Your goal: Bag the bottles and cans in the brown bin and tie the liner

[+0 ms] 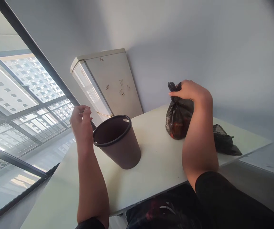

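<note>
My right hand is closed around the gathered neck of a black plastic bag. The bag is full, and something reddish-orange shows through its thin film; its base is at the tabletop. Beside the rim of a dark brown trash can, my left hand is raised with fingers loosely bent and apart, and nothing visible in them. The can stands upright on the table with its mouth uncovered, and a handle slot shows in its black rim. No bag lines the part of its inside that I can see.
The pale table runs under everything, its front edge close to my body. A crumpled black bag lies at the right, partly behind my forearm. A white fridge stands behind, and a large window fills the left.
</note>
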`<state>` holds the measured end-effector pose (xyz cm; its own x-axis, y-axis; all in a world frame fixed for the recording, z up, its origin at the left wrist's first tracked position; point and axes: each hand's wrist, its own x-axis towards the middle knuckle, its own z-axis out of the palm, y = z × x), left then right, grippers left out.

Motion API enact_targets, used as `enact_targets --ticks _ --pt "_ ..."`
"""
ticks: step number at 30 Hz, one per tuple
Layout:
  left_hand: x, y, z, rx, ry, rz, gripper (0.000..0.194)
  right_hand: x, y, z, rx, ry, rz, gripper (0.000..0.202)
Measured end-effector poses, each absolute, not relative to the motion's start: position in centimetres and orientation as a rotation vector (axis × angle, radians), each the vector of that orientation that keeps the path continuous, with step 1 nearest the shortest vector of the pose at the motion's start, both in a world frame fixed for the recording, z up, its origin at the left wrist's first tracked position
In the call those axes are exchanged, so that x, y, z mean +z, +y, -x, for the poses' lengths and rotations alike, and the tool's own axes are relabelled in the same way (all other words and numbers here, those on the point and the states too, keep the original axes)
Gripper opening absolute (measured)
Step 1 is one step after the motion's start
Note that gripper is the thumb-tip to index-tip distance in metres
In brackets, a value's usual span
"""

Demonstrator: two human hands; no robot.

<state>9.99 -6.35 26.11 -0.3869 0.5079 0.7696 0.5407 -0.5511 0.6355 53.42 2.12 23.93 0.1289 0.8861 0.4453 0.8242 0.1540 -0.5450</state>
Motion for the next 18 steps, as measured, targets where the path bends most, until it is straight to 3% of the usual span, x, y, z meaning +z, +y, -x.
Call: enact_targets --ticks 7,18 --pt "26.2 -7.0 -9.7 -2.098 -1.458 1.749 0.012 27.0 -3.7 -50.5 0.085 -1.530 1.485 0.014" --pt "26.6 -7.7 -9.3 -2.159 -1.379 1.743 0.011 28.4 -9.5 -47.5 -0.239 -1.153 1.008 0.012"
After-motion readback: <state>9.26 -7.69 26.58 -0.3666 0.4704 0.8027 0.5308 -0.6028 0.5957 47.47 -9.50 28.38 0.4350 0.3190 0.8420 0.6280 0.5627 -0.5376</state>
